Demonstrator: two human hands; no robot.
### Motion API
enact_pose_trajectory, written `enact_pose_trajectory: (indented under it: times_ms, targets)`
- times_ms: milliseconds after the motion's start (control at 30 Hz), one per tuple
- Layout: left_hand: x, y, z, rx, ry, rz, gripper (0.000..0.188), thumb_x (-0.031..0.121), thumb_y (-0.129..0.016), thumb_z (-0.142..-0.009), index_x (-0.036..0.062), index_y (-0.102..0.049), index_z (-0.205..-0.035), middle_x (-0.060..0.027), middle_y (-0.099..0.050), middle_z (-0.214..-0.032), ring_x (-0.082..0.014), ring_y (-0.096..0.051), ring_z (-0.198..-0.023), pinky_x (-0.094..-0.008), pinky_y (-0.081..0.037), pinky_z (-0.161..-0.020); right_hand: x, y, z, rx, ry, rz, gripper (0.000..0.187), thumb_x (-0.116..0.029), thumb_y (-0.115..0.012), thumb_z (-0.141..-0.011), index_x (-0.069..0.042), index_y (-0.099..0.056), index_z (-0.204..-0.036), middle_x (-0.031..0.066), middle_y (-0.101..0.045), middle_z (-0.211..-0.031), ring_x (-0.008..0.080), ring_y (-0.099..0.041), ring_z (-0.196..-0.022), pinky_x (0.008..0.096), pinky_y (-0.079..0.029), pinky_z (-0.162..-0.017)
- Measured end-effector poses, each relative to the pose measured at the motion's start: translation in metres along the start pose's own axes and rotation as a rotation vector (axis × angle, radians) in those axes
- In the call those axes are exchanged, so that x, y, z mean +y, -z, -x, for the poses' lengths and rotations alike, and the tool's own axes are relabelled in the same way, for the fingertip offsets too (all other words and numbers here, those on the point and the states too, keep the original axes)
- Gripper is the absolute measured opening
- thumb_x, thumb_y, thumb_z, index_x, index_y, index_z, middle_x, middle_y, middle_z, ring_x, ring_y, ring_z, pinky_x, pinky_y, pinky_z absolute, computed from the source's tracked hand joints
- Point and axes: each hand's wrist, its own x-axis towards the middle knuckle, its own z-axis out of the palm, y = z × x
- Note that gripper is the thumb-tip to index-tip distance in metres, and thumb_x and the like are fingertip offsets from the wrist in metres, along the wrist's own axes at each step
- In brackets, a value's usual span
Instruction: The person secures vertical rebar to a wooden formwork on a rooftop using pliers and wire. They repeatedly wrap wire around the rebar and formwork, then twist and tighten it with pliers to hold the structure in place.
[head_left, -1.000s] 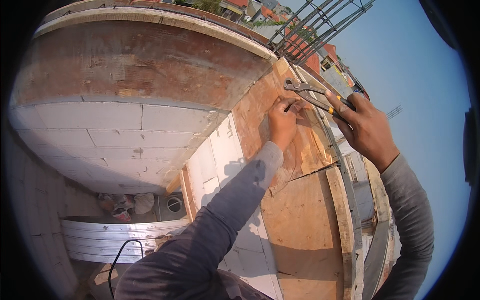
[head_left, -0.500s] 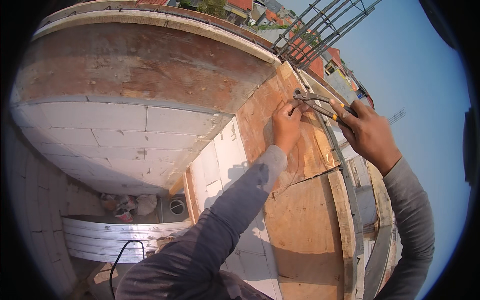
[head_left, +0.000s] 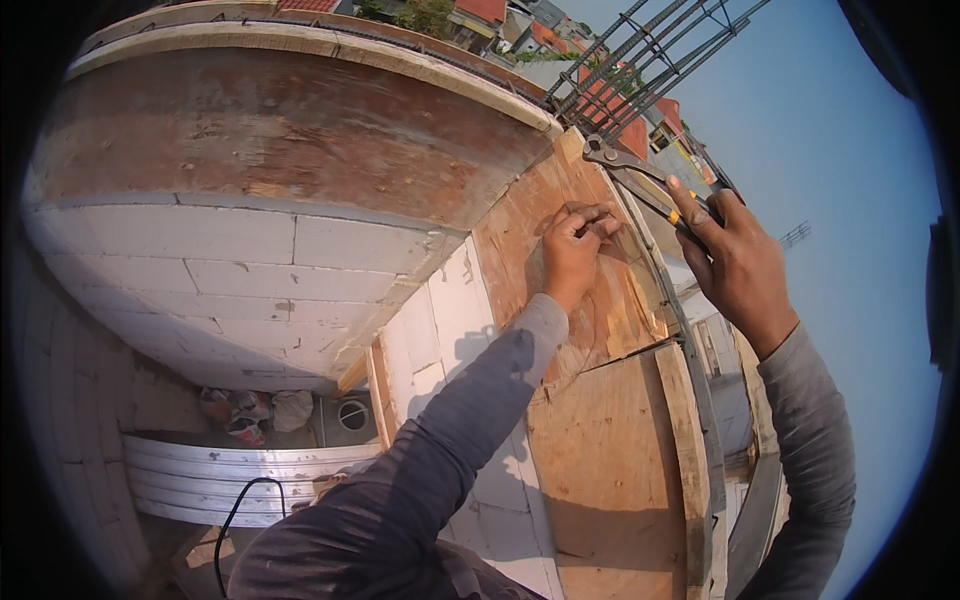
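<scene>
My right hand (head_left: pixel 743 265) grips slip-joint pliers (head_left: pixel 600 152) with dark jaws and black-and-orange handles. Their head is raised above the wooden top edge of the formwork, close to the corner. Against the reddish-brown plywood panel (head_left: pixel 510 225), my left hand (head_left: pixel 572 262) is closed, thumb and fingertips pinched together. Whatever lies between those fingertips is too small to make out. The pliers and the left hand are apart. Below that panel comes a paler plywood sheet (head_left: pixel 610 450), a dark joint running between the two.
Vertical rebar (head_left: pixel 640 65) rises from the corner behind the pliers. A stained form board (head_left: pixel 280 130) tops the white block wall (head_left: pixel 200 235) at left. Down below are ribbed metal sheets (head_left: pixel 240 475), some bags (head_left: pixel 245 410) and a black cable (head_left: pixel 222 535). Roofs lie beyond.
The pliers have come away from my left fingertips, moving up toward the panel's top edge. My left hand has stayed almost in place, still pinched.
</scene>
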Motion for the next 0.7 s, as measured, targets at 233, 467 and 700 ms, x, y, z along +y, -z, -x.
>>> enact_pose_trajectory:
  times_ms: [233,467,700]
  targets:
    - [-0.005,0.003,0.002,0.009,-0.249,-0.508,0.017,0.015,-0.076,-0.095,-0.0012,-0.080,-0.101,-0.0089,-0.069,-0.101,-0.0228,-0.069,-0.090,-0.0355,-0.056,-0.078,-0.013,-0.009,0.008,-0.012,0.057,-0.027,0.061,-0.016,-0.077,-0.090,-0.026,-0.062,-0.149,0.0086,-0.058,-0.098,0.0261,-0.064,-0.083,0.0400,-0.054,-0.068]
    - [0.008,-0.004,0.006,0.032,-0.055,-0.423,0.016,0.012,-0.076,-0.094,-0.0017,-0.080,-0.100,-0.0129,-0.071,-0.100,-0.0242,-0.068,-0.091,-0.0352,-0.052,-0.082,-0.012,-0.012,0.009,0.087,0.049,-0.100,0.065,-0.018,-0.077,-0.091,-0.027,-0.058,-0.152,0.0068,-0.057,-0.097,0.0238,-0.062,-0.082,0.0392,-0.055,-0.066]
    - [-0.007,0.007,-0.004,0.034,-0.152,-0.499,0.023,0.022,-0.080,-0.091,0.0015,-0.082,-0.100,-0.0148,-0.073,-0.102,-0.0308,-0.067,-0.094,-0.0405,-0.051,-0.089,-0.005,-0.018,0.011,-0.039,0.051,-0.041,0.065,-0.017,-0.077,-0.090,-0.026,-0.059,-0.151,0.0087,-0.056,-0.095,0.0259,-0.063,-0.081,0.0401,-0.055,-0.066]
